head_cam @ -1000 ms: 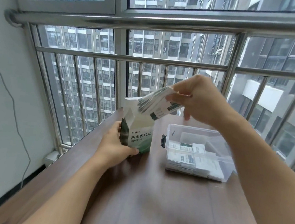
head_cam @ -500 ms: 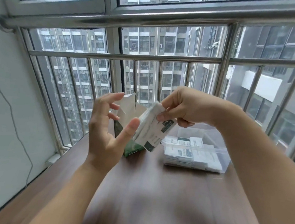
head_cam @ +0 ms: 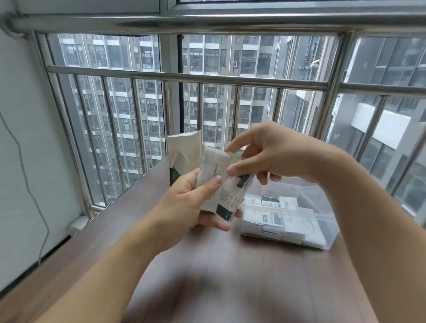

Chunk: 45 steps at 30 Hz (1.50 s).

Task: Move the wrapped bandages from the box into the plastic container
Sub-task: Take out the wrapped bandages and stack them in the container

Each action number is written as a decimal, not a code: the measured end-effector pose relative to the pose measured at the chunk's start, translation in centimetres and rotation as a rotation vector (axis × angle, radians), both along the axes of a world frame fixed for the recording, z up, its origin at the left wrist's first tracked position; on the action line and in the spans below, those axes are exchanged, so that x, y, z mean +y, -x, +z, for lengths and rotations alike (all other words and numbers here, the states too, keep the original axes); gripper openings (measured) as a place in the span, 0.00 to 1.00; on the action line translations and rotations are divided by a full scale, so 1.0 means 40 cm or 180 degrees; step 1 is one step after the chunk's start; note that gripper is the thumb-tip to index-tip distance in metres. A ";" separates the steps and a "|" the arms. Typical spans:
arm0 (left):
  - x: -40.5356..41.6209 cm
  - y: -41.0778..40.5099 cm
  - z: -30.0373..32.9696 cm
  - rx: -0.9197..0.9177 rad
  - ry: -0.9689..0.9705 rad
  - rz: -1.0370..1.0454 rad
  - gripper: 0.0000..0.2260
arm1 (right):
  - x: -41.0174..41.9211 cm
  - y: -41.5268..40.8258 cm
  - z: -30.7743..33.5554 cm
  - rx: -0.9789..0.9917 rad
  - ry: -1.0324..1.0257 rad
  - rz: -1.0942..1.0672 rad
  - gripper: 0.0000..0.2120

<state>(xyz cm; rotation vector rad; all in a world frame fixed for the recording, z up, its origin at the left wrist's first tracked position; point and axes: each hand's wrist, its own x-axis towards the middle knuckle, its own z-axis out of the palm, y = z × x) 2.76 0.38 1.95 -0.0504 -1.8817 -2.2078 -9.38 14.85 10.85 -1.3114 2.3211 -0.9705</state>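
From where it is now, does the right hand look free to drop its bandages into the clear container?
Probably yes. The right hand pinches the stack of wrapped bandages beside the plastic container, whose top is open. The left hand also holds the stack and must let go first.

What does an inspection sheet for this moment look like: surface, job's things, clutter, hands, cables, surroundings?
Surface: dark wooden table by the window.
Job's things: stack of wrapped bandages held in the air; open box upright behind it; plastic container to the right, already holding wrapped bandages.
Clutter: nothing seen.
Hands: left hand grips the stack from below; right hand pinches its top.
Cables: thin cable hanging down the left wall.
Surroundings: metal window railing, apartment blocks outside.
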 end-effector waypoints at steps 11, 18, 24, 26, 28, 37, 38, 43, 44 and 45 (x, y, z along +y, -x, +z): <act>0.013 0.011 -0.006 -0.0276 -0.1003 -0.0024 0.11 | 0.033 0.030 0.006 -0.0239 -0.0227 -0.0320 0.06; 0.025 0.013 -0.016 -0.0359 -0.0694 -0.0197 0.10 | 0.081 0.040 0.040 -0.0675 0.0076 0.0133 0.08; 0.035 0.009 -0.016 -0.0518 -0.0792 -0.0564 0.22 | 0.017 0.026 -0.001 -0.0181 -0.0315 -0.0077 0.11; 0.038 0.007 -0.014 -0.0481 -0.0640 -0.0547 0.25 | 0.001 0.020 -0.013 -0.0092 -0.0234 -0.0105 0.14; 0.043 0.008 -0.018 -0.0457 -0.0471 -0.0367 0.18 | -0.017 0.008 -0.024 0.0076 -0.0194 -0.0053 0.14; 0.038 0.014 -0.027 -0.0203 -0.0239 0.0110 0.07 | -0.091 -0.054 -0.058 0.0539 0.0246 0.0279 0.25; 0.037 0.013 -0.027 -0.0179 -0.0192 0.0125 0.08 | -0.107 -0.067 -0.074 0.0777 0.0341 0.0236 0.20; 0.029 0.008 -0.016 -0.0147 -0.0197 0.0145 0.12 | -0.143 -0.084 -0.122 0.1934 0.1023 -0.0372 0.02; 0.025 0.009 -0.015 -0.0162 -0.0191 0.0108 0.10 | -0.142 -0.078 -0.123 0.1913 0.1129 -0.0419 0.04; 0.022 0.009 -0.014 -0.0169 -0.0200 0.0081 0.10 | -0.140 -0.073 -0.124 0.1834 0.1222 -0.0433 0.06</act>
